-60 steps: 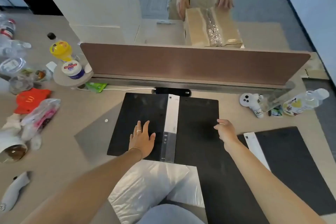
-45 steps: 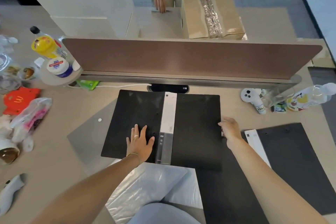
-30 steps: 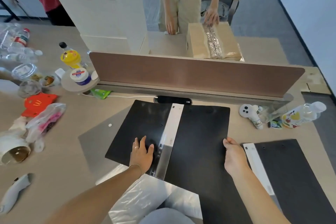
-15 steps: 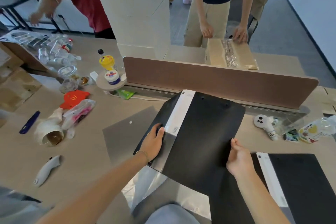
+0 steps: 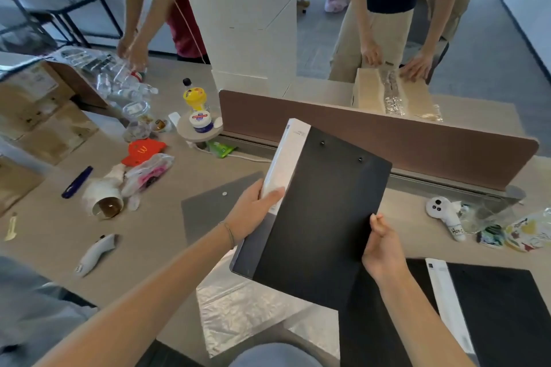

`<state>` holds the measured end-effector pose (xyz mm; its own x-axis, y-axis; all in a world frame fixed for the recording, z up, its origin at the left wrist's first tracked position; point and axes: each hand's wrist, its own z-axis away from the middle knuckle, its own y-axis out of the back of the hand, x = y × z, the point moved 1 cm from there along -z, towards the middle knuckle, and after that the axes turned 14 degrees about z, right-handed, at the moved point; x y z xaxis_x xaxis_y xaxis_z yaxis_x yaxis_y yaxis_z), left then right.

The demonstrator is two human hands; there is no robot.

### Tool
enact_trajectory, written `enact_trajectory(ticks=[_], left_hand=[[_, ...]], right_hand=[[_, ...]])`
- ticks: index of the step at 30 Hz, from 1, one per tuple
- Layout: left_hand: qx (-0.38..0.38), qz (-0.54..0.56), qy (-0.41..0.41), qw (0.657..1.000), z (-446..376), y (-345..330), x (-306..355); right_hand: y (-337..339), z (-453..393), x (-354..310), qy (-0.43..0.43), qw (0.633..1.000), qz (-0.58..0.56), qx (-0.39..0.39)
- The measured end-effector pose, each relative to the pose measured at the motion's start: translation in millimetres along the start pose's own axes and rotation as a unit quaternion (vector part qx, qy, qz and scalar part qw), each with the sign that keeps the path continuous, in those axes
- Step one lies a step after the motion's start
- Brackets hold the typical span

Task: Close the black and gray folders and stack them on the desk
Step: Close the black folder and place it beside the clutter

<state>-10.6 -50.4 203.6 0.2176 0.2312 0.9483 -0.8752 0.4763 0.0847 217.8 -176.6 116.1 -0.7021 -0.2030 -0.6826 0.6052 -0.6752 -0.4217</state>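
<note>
A closed black folder (image 5: pixel 322 217) is held above the desk (image 5: pixel 53 232) by both hands.

The folder is tilted, and its white and gray spine is gripped by the left hand (image 5: pixel 253 214), with the thumb laid over the spine, while the right edge is pinched by the right hand (image 5: pixel 383 250). A flat gray folder (image 5: pixel 208 211) is seen on the desk under the left hand, partly hidden by the lifted folder. A second black folder (image 5: pixel 501 307) with a white spine lies at the lower right. A clear plastic sheet (image 5: pixel 247 307) is spread at the near edge. A brown divider panel (image 5: pixel 417 140) stands behind the folder. On the left, a paper cup (image 5: pixel 104 202), a white cutter (image 5: pixel 92 253) and a yellow bottle (image 5: pixel 194 95) are scattered; on the right, a small white toy (image 5: pixel 444 214) is placed near the divider.
</note>
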Motion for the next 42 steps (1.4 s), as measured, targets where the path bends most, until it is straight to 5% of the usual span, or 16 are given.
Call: enact_trajectory(ticks=[9,17,29,42], left_hand=[[0.148,0.028,-0.075,0.986,15.7,53.2,-29.7],[0.201,0.03,-0.044,0.978,-12.3,138.5,-71.0],[0.202,-0.015,0.055,0.978,-91.3,263.7,-123.3],[0.174,-0.218,0.121,0.953,-191.2,350.2,-170.0]], right_hand=[[-54.6,-21.9,30.8,-0.001,0.994,0.097,-0.045],[-124.5,-36.7,67.8,0.002,0.979,0.2,-0.05],[-238.8,-76.9,138.8,-0.047,0.947,0.316,-0.023],[-325.2,-162.4,188.3,-0.087,0.933,0.35,-0.008]])
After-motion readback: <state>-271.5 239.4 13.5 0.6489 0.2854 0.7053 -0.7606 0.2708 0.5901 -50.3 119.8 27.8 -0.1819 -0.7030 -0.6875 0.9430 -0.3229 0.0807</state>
